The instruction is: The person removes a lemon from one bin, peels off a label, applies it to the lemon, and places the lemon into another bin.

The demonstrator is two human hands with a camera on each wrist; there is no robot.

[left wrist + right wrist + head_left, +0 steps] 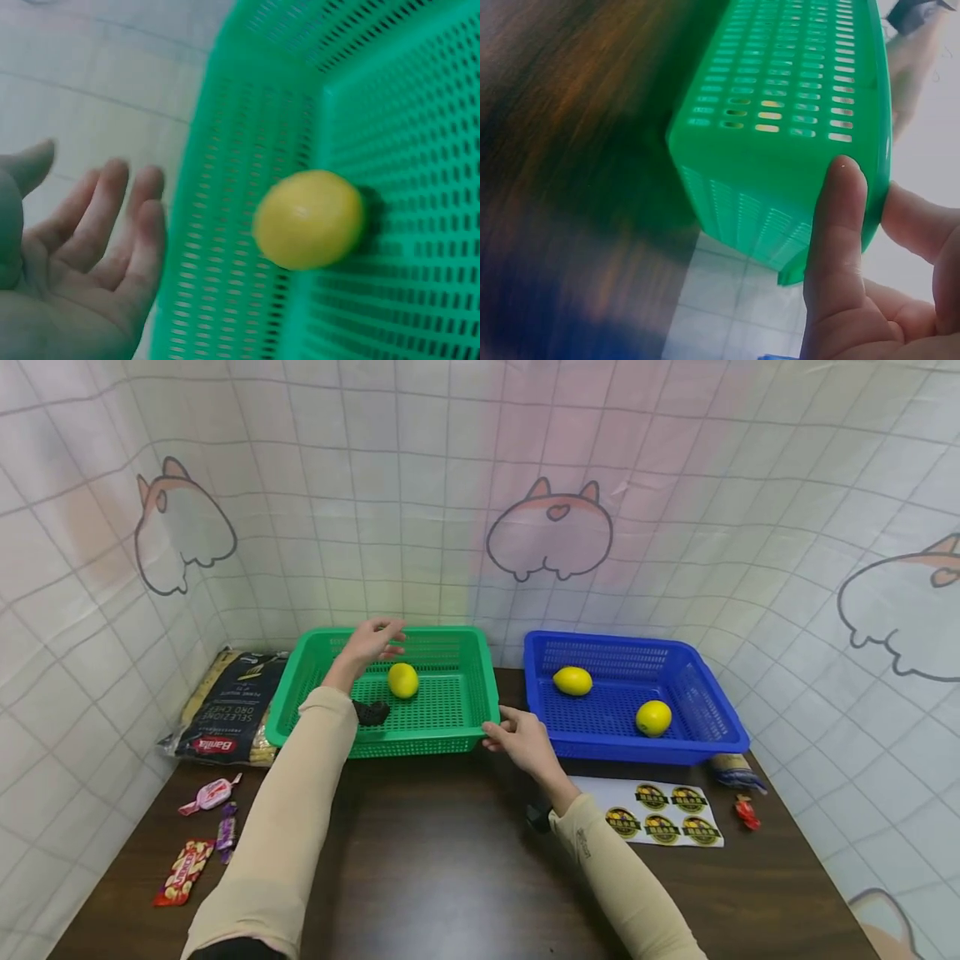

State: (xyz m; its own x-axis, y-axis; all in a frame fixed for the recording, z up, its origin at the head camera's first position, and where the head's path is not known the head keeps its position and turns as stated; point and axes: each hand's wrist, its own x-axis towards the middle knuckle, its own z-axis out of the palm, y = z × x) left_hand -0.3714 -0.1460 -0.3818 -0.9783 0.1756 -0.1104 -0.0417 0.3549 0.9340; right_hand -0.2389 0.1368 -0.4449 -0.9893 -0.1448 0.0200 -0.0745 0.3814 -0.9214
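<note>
A green plastic basket [416, 739] stands on the table, with one lemon [403, 681] lying inside it. My left hand [372, 640] is over the basket's back part, holding nothing. In the left wrist view its fingers [110, 180] are relaxed and spread, and the lemon [309, 219] lies against the basket's wall. At the front right corner my right hand [522, 737] pinches the rim of the green basket. The right wrist view has the index finger [841, 202] along the outer wall and the thumb [915, 217] at the rim.
To the right is a blue basket [622, 748] holding two lemons [572, 681]. A sticker sheet [630, 789] lies in front of it. Left of the green basket are a pasta bag [232, 710] and several wrapped snacks [184, 872]. A red candy [747, 812] lies at far right.
</note>
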